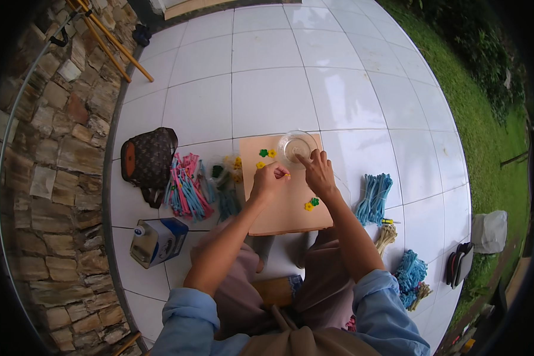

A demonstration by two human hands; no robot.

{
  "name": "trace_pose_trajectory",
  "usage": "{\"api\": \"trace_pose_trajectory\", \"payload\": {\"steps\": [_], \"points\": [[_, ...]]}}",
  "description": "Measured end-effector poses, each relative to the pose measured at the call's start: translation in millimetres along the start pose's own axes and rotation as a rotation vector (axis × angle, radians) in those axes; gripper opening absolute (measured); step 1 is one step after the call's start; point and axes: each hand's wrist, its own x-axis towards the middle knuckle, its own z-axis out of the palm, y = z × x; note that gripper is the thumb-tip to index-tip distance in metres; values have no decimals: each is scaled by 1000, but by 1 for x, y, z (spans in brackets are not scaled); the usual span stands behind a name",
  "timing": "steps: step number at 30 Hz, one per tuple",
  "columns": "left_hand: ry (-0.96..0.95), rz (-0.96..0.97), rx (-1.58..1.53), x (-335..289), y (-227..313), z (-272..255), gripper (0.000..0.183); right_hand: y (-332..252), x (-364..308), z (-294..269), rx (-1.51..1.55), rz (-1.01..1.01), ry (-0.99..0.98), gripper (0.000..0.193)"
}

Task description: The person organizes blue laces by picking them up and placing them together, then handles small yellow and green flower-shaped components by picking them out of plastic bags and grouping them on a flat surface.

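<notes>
My left hand (pixel 270 180) is closed in a pinch above the middle of a tan board (pixel 279 216). A tiny yellowish piece (pixel 288 175) shows at its fingertips, too small to name. My right hand (pixel 319 173) has its fingers apart, the index finger reaching over the near rim of a clear round bowl (pixel 298 144). Whether that finger touches anything inside cannot be made out. Beside my left hand lie a green flower-shaped piece (pixel 263 153) and a yellow flower-shaped piece (pixel 272 153); another yellow one (pixel 260 165) is partly hidden by that hand. Green (pixel 315 202) and yellow (pixel 308 206) flower pieces lie near my right wrist.
Left of the board sit clear bags of flower pieces (pixel 228 169), a pink-and-blue bundle of strips (pixel 187 190), a brown patterned bag (pixel 148 157) and a metal can (pixel 159 242). To the right lie blue bundles (pixel 374 199) and a yellow-handled tool (pixel 390 221) on white tiles.
</notes>
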Motion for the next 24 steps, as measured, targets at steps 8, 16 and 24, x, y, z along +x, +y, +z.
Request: {"api": "trace_pose_trajectory", "payload": {"steps": [8,16,24], "points": [[257,-185,-734,4,28,-11,18,-6,11,-22,148,106,189,37],[315,-245,-999,0,56,-25,29,-53,6,-82,210,-195,376,46],[398,-214,-964,-1,66,-24,32,-56,9,-78,68,-214,348,50]]}}
